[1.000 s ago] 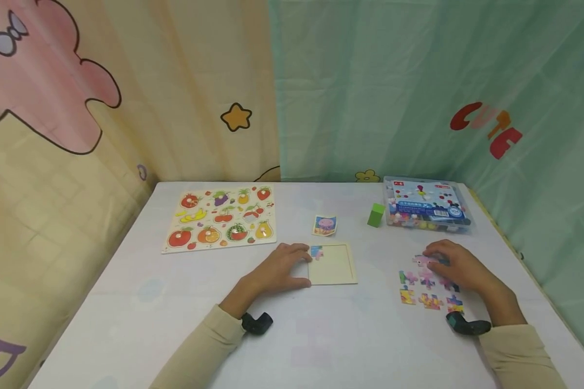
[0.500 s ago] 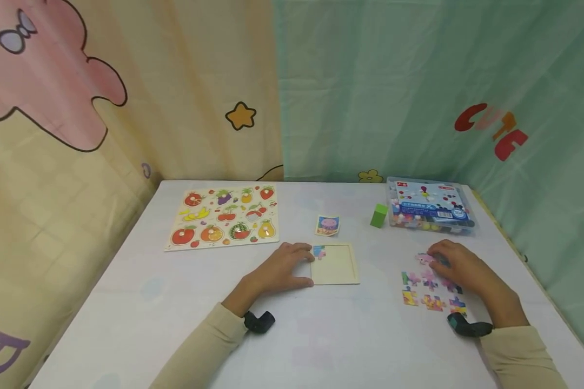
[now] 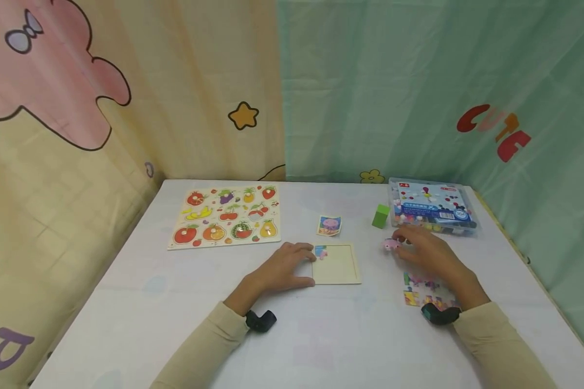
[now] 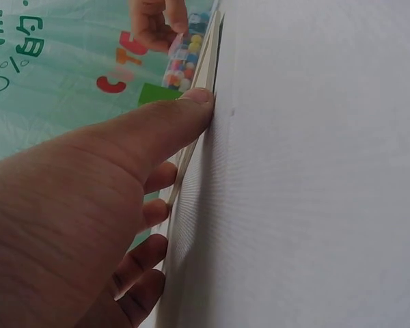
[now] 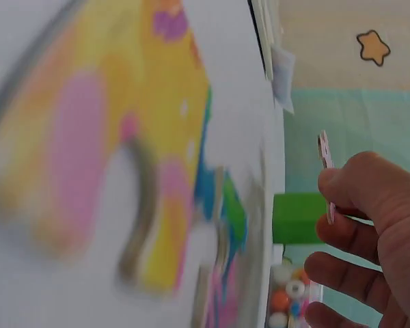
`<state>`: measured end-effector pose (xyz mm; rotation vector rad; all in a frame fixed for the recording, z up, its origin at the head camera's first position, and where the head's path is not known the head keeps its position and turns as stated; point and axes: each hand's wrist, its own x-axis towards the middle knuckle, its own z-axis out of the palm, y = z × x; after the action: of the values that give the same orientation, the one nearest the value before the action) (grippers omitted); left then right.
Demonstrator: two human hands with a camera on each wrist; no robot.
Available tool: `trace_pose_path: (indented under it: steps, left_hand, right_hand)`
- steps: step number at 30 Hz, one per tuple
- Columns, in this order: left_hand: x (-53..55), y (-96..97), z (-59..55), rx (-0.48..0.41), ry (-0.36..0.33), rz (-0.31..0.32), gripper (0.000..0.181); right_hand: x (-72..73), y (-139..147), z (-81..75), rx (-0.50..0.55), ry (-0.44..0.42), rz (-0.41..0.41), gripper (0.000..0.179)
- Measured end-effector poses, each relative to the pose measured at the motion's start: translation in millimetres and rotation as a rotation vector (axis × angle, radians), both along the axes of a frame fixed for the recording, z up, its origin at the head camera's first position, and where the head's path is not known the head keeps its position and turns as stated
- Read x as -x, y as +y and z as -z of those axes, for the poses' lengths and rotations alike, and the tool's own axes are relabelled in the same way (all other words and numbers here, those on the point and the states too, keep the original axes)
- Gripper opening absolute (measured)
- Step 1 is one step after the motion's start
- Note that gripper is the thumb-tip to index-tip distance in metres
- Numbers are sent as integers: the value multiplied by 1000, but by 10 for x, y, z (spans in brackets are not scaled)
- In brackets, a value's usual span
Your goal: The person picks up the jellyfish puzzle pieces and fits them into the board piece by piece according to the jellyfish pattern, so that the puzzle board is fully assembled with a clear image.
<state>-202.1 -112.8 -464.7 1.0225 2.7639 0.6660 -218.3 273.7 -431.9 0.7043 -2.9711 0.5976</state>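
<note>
In the head view a shallow wooden puzzle tray [image 3: 338,268] lies mid-table, with one blue-and-pink puzzle piece [image 3: 320,252] in its far left corner. My left hand [image 3: 286,267] holds the tray's left side, thumb at the near corner and fingertips farther up; the left wrist view shows the thumb [image 4: 195,99] against its edge. A pink puzzle piece [image 3: 391,245] is pinched between thumb and forefinger of my right hand [image 3: 430,254]. The right wrist view shows this piece edge-on, raised off the table. Several loose puzzle pieces [image 3: 411,297] lie under my right forearm, partly hidden.
A small octopus picture card [image 3: 329,226] lies beyond the tray. To its right stand a green block [image 3: 380,216] and a clear plastic box [image 3: 433,208] of coloured beads. A fruit puzzle board [image 3: 226,217] lies at the back left. Curtains hang behind the table.
My right hand has picked up the pink piece from the far row of loose pieces and moved left and away with it. The left hand stays at the tray.
</note>
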Motion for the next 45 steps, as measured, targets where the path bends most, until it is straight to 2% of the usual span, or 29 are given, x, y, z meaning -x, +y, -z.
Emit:
trace_pose_path:
  steps: [6,10,15,22,27,38,45]
  left_hand:
    - [10,20,18,14,-1,0,52]
    - [12,20,8,16,8,-2,51]
    - [9,17,4,21,6,-8,52]
    - [14,29,11,24,2,-6,52]
    - [2,21,-17,19,-5,-12,52]
    - [18,9,6,18,7,0,52]
    - [19,-2,8,14,11,8,53]
  right_hand:
    - [187,-473,15,-4,51,-157,27]
    - [269,-795,24,-14,10,-210,27]
    - [333,-1071,67,-35,-53,-233,26]
    - [331,-1153,116,-3,-21,-250,17]
    - [334,-1176,147,20,-17,-255,19]
    - [324,-1190,171,13,9,-261,25]
    - [323,-1209,185,21,29,-294,19]
